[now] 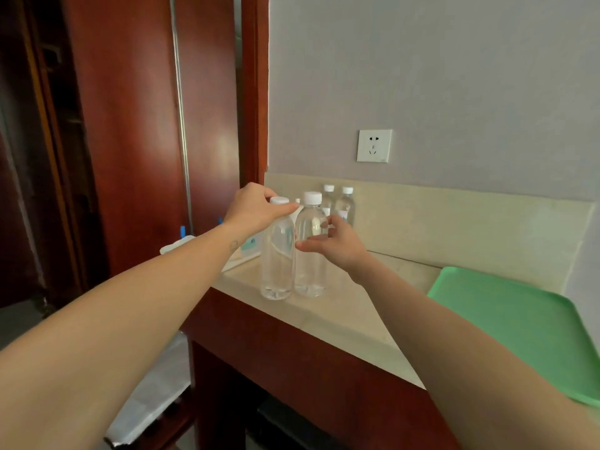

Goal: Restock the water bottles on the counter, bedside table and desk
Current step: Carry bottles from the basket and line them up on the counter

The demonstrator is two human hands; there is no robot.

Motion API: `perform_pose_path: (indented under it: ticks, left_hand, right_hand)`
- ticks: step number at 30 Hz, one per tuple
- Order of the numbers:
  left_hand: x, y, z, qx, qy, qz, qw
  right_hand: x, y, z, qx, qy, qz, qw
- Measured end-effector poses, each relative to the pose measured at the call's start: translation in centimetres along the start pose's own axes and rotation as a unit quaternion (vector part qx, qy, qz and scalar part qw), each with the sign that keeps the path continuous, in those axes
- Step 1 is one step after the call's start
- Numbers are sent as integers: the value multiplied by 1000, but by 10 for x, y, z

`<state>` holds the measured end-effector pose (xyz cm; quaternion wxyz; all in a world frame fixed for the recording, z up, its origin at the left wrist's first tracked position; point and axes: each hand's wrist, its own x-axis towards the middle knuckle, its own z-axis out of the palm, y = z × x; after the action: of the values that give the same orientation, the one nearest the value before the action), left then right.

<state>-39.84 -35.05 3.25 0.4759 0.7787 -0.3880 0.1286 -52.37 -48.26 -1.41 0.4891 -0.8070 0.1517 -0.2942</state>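
Observation:
Two clear water bottles with white caps stand side by side near the front edge of the beige stone counter (344, 319). My left hand (251, 207) grips the neck of the left bottle (276, 254), thumb lying under its cap. My right hand (337, 243) holds the body of the right bottle (310, 248), thumb in front and fingertips behind. Two more labelled bottles (339, 204) stand at the back against the splashback.
A green tray (519, 323) lies on the counter's right part. A wall socket (374, 145) sits above the splashback. White packets (177, 244) lie at the counter's left end beside a dark red wooden door (130, 141). Silver sheeting (152, 394) lies on the floor below.

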Motion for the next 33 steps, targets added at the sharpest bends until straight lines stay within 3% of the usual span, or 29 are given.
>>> perform_pose_path:
  ticks: [13, 26, 33]
  left_hand:
    - [77, -39, 50, -66, -109, 86, 988]
    - [106, -30, 136, -91, -34, 113, 989]
    - [136, -42, 173, -42, 30, 50, 997]
  right_hand:
    - [31, 22, 21, -35, 166, 62, 984]
    - [80, 61, -19, -34, 195, 82, 977]
    - [121, 88, -30, 37, 163, 114, 979]
